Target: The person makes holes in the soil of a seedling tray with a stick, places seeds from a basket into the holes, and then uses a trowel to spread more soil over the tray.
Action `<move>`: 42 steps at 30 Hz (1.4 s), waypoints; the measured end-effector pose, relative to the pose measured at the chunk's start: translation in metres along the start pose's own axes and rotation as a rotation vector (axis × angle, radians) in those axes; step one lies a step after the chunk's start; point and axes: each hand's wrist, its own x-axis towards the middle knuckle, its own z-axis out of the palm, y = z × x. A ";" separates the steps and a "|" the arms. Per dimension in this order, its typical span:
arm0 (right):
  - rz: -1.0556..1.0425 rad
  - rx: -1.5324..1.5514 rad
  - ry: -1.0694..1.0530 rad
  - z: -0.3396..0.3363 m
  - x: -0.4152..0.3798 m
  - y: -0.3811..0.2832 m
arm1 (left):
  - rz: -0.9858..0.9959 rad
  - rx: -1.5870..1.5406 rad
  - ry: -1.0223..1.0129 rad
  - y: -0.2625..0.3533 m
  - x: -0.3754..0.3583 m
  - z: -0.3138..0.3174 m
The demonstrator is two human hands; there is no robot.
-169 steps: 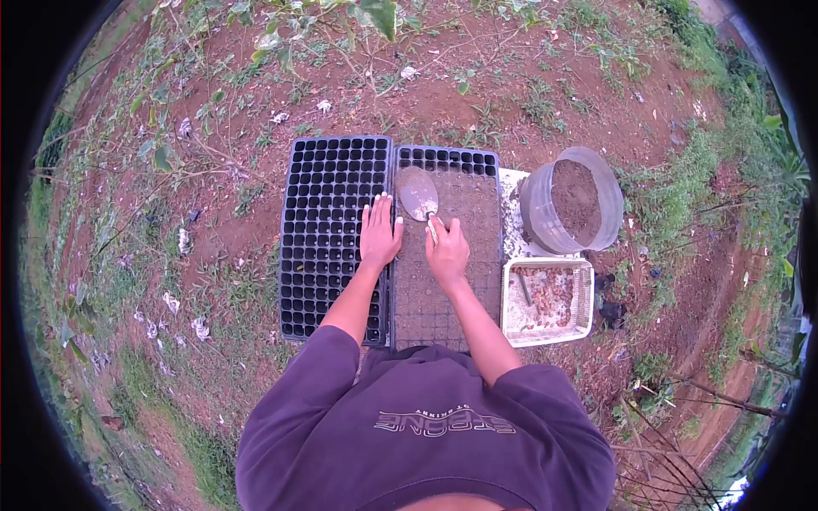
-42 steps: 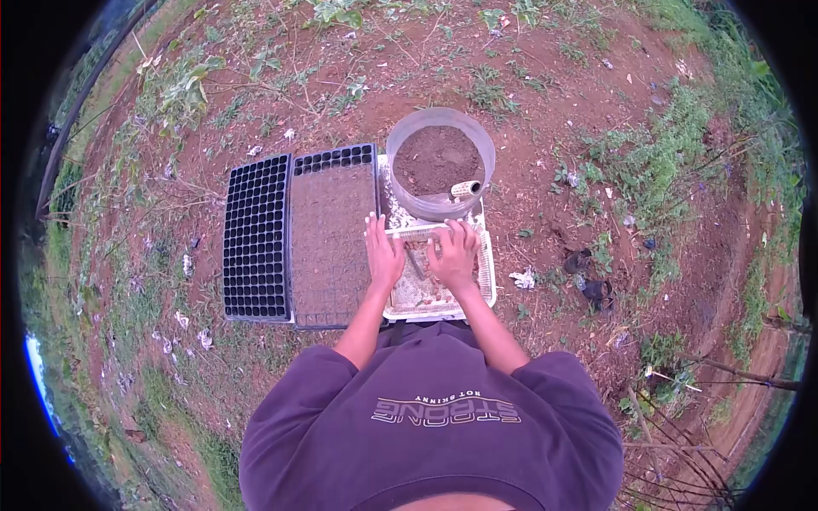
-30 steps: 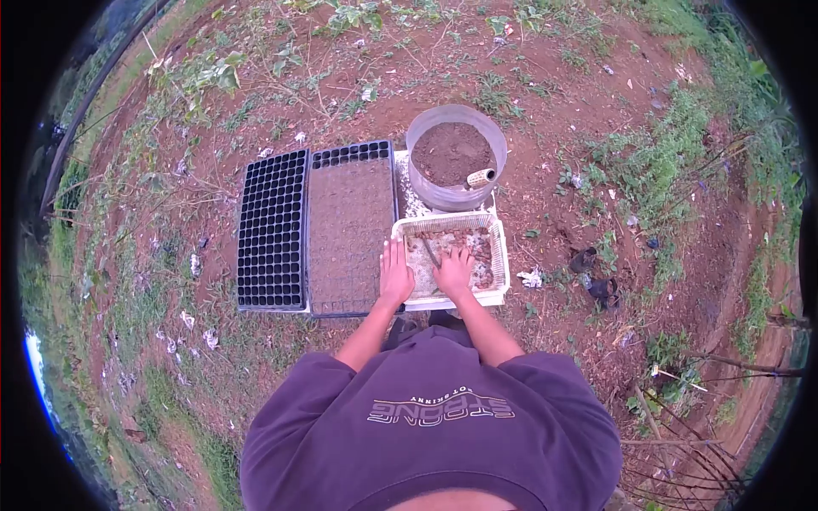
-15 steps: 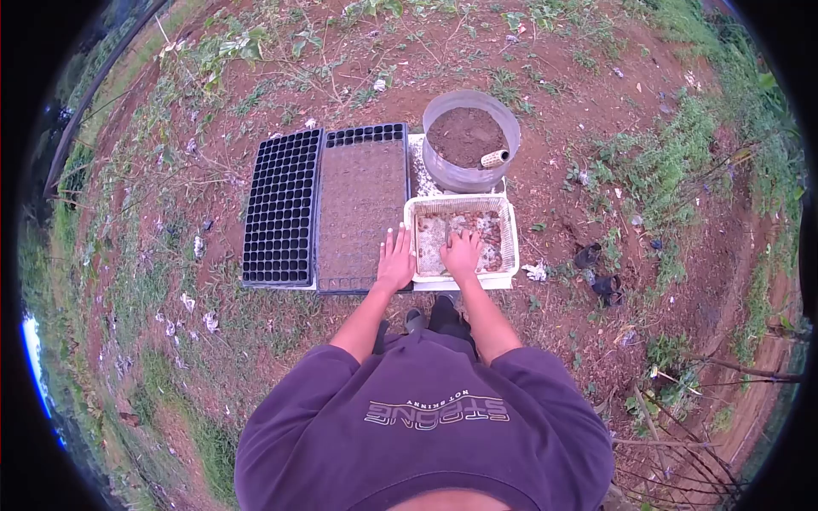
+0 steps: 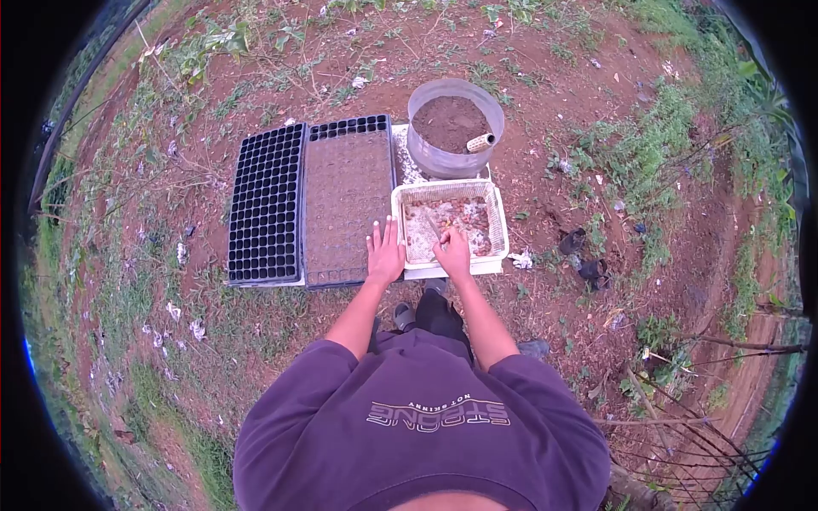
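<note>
My left hand lies flat with fingers spread, on the near right edge of a black seedling tray filled with brown soil, beside the basket. My right hand is closed round a thin, greyish, knife-like tool. Its tip points up and left over a cream plastic basket. Inside the basket lies a whitish layer with scattered reddish-brown bits, too small to name surely. Part of the tool is hidden in my fingers.
Left of the soil-filled tray stands a second black seedling tray with bare cells. Behind the basket is a round translucent tub of soil, with a cylindrical, pale patterned handle leaning at its rim. Dark shoes lie on the ground at right.
My right hand has drawn back toward the basket's near side, and the thin tool shows more plainly. My left hand stays flat. The whole view has shifted slightly.
</note>
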 end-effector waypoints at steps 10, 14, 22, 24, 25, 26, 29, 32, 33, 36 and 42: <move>0.120 0.119 0.153 0.007 0.006 -0.016 | -0.038 -0.055 0.118 -0.003 -0.007 -0.002; 0.142 0.115 0.175 0.012 0.026 -0.018 | -0.015 -0.071 0.168 -0.004 -0.001 -0.017; 0.076 0.232 0.178 0.027 0.056 -0.039 | 0.124 -0.151 0.258 -0.023 0.032 -0.033; 0.111 0.280 0.163 0.025 0.067 -0.062 | 0.111 -0.316 0.399 -0.026 0.036 -0.037; 0.099 0.315 0.168 0.031 0.072 -0.065 | 0.083 -0.334 0.404 -0.028 0.036 -0.040; 0.093 0.313 0.159 0.036 0.078 -0.067 | 0.075 -0.338 0.409 -0.033 0.038 -0.041; 0.152 0.565 0.120 0.053 0.096 -0.087 | 0.063 -0.339 0.434 -0.058 0.046 -0.052; 0.160 0.558 0.101 0.072 0.109 -0.108 | 0.036 -0.333 0.492 -0.090 0.054 -0.057; 0.166 0.570 0.095 0.081 0.113 -0.115 | 0.029 -0.330 0.501 -0.103 0.059 -0.061; 0.180 0.601 0.029 0.116 0.124 -0.130 | 0.020 -0.289 0.491 -0.152 0.073 -0.069; 0.196 0.425 0.046 0.189 0.137 -0.143 | 0.018 -0.264 0.503 -0.218 0.113 -0.099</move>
